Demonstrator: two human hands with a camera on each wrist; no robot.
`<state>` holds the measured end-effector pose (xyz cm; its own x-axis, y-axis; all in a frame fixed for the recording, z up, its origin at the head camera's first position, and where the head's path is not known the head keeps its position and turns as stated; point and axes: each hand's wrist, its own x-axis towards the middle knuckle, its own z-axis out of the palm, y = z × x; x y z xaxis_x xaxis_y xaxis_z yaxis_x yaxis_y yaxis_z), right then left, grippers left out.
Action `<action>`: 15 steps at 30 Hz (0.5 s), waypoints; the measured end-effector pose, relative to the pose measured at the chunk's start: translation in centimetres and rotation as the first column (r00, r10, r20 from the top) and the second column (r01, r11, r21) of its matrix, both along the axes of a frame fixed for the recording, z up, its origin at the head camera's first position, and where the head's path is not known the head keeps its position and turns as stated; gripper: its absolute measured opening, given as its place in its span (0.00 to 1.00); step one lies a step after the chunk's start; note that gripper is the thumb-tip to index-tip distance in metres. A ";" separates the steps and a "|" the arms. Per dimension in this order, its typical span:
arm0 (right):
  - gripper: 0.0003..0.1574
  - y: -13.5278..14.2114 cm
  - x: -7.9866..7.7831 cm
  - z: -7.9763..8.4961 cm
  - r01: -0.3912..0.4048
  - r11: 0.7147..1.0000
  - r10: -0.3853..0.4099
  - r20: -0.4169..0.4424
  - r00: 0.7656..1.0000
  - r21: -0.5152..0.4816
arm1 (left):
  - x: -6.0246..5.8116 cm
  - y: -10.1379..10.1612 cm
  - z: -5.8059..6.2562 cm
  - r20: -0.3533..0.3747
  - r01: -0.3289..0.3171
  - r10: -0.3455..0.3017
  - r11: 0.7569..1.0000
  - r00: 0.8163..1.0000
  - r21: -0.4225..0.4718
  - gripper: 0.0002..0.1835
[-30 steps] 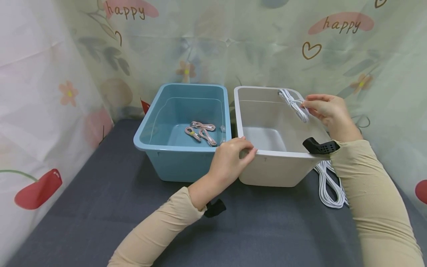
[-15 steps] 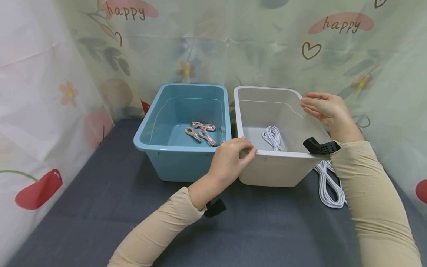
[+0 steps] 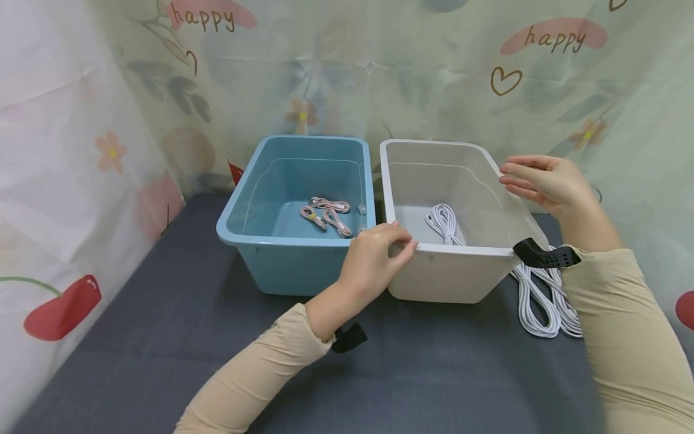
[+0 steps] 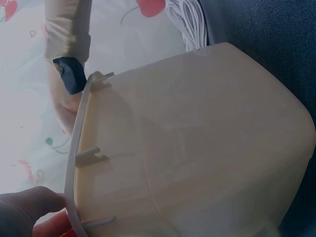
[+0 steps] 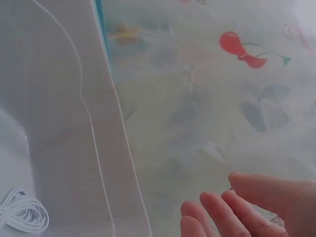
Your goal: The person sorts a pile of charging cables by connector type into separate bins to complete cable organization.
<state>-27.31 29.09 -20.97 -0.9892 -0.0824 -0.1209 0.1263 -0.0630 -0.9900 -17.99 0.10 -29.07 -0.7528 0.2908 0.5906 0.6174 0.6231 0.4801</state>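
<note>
In the head view, my left hand [image 3: 374, 256] pinches the near left corner of the white plastic bin [image 3: 455, 272]; the left wrist view has the thumb [image 4: 42, 200] on one side of the rim. A coiled white cable [image 3: 443, 223] lies on the bin's floor, its near end hidden by the front wall. Just beyond the bin's right rim hovers my right hand [image 3: 550, 181], fingers extended and holding nothing. The right wrist view gives those fingers [image 5: 217, 212] spread loosely, with part of the cable coil [image 5: 24, 215] at lower left.
A blue bin [image 3: 287, 241] stands left of the white one, with several small pinkish bundled cables [image 3: 336, 222] inside. More coiled white cables [image 3: 537, 301] lie on the dark tabletop [image 3: 434, 361] beside the right forearm. A patterned curtain [image 3: 347, 66] hangs behind.
My right hand released the white cable, which dropped onto the white bin's floor. That hand then moved slightly right, off the rim, uncovering more cable on the table. My left hand stayed put.
</note>
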 end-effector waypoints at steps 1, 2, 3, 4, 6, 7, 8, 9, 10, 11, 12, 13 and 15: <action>0.07 0.2 0.3 -0.1 -0.006 1.000 0.006 -0.010 1.000 0.010 | 0.0 0.0 0.0 -0.001 -0.001 0.001 1.000 1.000 -0.001 0.07; 0.07 0.4 0.6 -0.2 -0.015 1.000 0.016 -0.023 1.000 0.023 | 0.0 0.0 0.0 -0.001 -0.003 0.003 1.000 1.000 -0.002 0.07; 0.07 0.5 0.9 -0.2 -0.017 0.999 0.018 -0.033 0.999 0.031 | 0.0 0.0 0.0 0.000 -0.003 0.003 1.000 1.000 -0.002 0.07; 0.08 0.7 1.2 -0.4 -0.017 0.999 0.019 -0.043 0.999 0.035 | 0.0 0.0 0.0 0.002 -0.004 0.004 1.000 1.000 -0.002 0.07; 0.08 1.0 1.9 -0.6 -0.015 0.999 0.018 -0.059 0.998 0.051 | 0.1 0.0 0.1 0.005 -0.005 0.005 1.000 1.000 -0.001 0.07; 0.08 1.3 2.2 -0.8 -0.011 0.998 0.016 -0.066 0.998 0.067 | 0.1 0.0 0.1 0.007 -0.005 0.005 1.000 1.000 0.001 0.07; 0.08 1.5 2.5 -0.9 -0.008 0.997 0.014 -0.072 0.997 0.078 | 0.1 0.0 0.0 0.007 -0.005 0.005 1.000 1.000 0.001 0.07; 0.08 1.7 2.8 -1.1 -0.003 0.997 0.009 -0.077 0.997 0.081 | 0.1 0.0 0.1 0.007 -0.005 0.005 1.000 1.000 0.002 0.07; 0.08 2.0 3.1 -1.3 -0.002 0.997 0.009 -0.082 0.997 0.082 | 0.1 0.0 0.1 0.007 -0.005 0.005 1.000 1.000 0.003 0.07; 0.09 2.3 3.4 -1.5 0.000 0.996 0.008 -0.089 0.996 0.085 | 0.1 0.0 0.0 0.007 -0.004 0.004 1.000 1.000 0.004 0.07; 0.09 2.6 3.7 -1.7 0.003 0.997 0.004 -0.096 0.995 0.078 | 0.1 0.0 0.0 0.007 -0.004 0.004 1.000 1.000 0.003 0.07; 0.10 2.8 4.0 -1.9 0.008 0.998 -0.001 -0.102 0.995 0.066 | 0.1 0.0 0.0 0.007 -0.003 0.003 1.000 1.000 0.003 0.07; 0.11 3.4 4.5 -2.4 0.021 0.999 -0.016 -0.116 0.993 0.041 | 0.1 0.0 0.0 0.010 -0.003 0.003 1.000 1.000 0.004 0.07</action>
<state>-22.78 32.46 -23.35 -0.9981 -0.0612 -0.0084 0.0097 -0.0220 -0.9997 -17.92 0.10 -29.05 -0.7593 0.2864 0.5844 0.6110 0.6229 0.4886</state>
